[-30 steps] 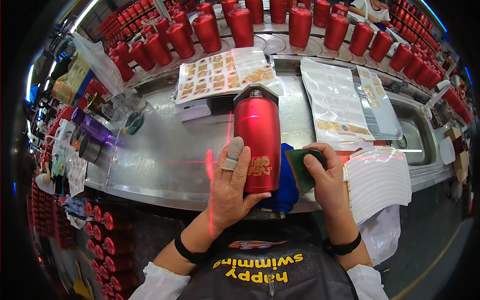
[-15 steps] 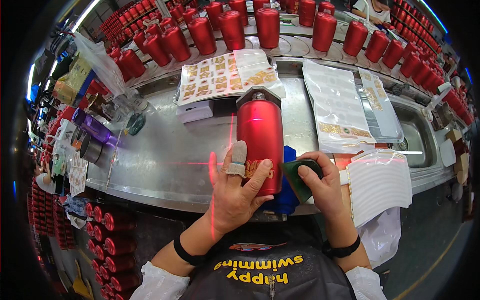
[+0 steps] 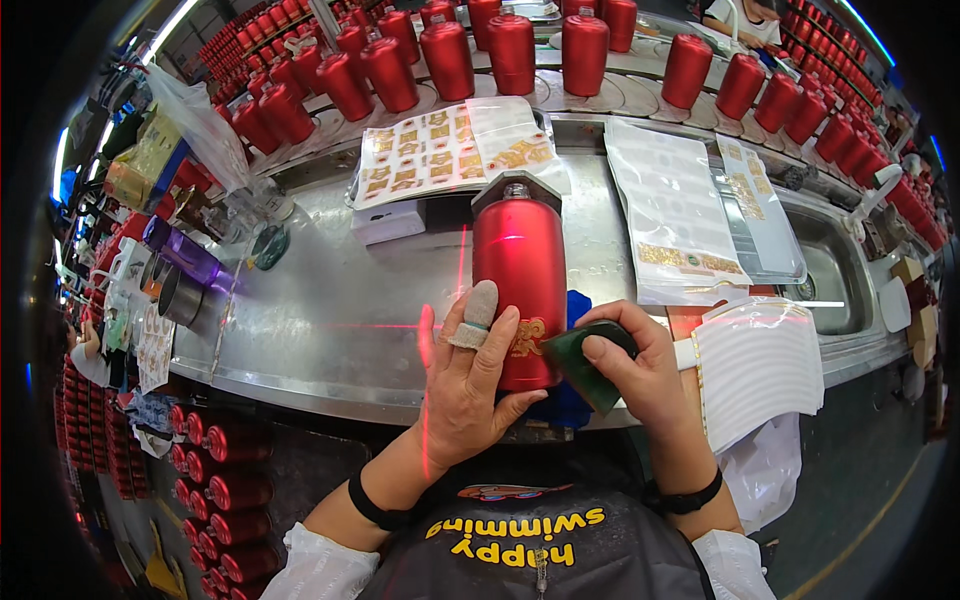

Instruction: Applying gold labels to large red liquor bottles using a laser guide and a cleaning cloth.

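A red bottle (image 3: 518, 255) with a bare glass neck lies on its side, its neck pointing away from me against a dark angled holder (image 3: 550, 188). My left hand (image 3: 470, 385) grips its lower left side, a grey cloth finger cover (image 3: 477, 312) on one finger. Near the bottle's base a gold decal (image 3: 527, 338) shows on the red surface. My right hand (image 3: 645, 370) pinches a dark green scraper (image 3: 592, 365), its edge at the bottle's right side beside the decal. A blue cloth (image 3: 574, 402) is partly hidden beneath the scraper.
Gold decal sheets (image 3: 425, 155) lie behind the bottle, with more sheets (image 3: 670, 210) to the right. Red bottles (image 3: 583, 60) line a curved conveyor at the back. White curved sheets (image 3: 762, 365) sit at right before a sink (image 3: 825, 265). A purple cup (image 3: 185, 250) stands left.
My left fingers have drawn back left, uncovering the decal, and the bottle appears turned slightly. The scraper has moved left to the bottle. Conveyor bottles have shifted right.
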A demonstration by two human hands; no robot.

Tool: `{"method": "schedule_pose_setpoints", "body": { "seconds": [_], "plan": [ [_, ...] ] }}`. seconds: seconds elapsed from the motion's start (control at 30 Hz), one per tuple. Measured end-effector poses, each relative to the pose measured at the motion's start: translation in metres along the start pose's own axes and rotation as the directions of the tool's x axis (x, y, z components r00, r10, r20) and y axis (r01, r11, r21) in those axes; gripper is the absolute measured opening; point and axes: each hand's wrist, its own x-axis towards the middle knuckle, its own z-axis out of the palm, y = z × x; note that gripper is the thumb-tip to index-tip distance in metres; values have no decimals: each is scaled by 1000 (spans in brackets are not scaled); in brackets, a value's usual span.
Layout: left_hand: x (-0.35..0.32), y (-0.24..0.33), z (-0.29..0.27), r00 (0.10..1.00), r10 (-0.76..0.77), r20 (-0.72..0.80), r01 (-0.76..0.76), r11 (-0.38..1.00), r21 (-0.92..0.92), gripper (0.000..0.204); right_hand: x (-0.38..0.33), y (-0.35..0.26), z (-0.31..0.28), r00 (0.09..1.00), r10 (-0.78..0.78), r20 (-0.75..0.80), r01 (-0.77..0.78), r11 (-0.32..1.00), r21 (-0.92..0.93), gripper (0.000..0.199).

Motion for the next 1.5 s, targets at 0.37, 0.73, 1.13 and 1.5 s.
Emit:
{"method": "schedule_pose_setpoints", "body": {
  "seconds": [0.37,0.73,1.13,1.5],
  "plan": [
    [-1,1,0,1000,-7,-22,8,1000,11,81,2,-5,-4,1000,-10,-10,9,996,-88,21],
    [-3,7,0,998,53,-20,-50,990,131,61,5,3,9,1000,-27,12,27,1000,-13,21],
    [-2,10,-1,986,162,-43,-148,962,229,49,0,13,3,997,-17,-79,14,999,-48,17],
    [-13,-4,1,987,1,-159,-18,994,-104,70,5,-4,4,772,-614,163,487,408,-772,24]
  ]
}}
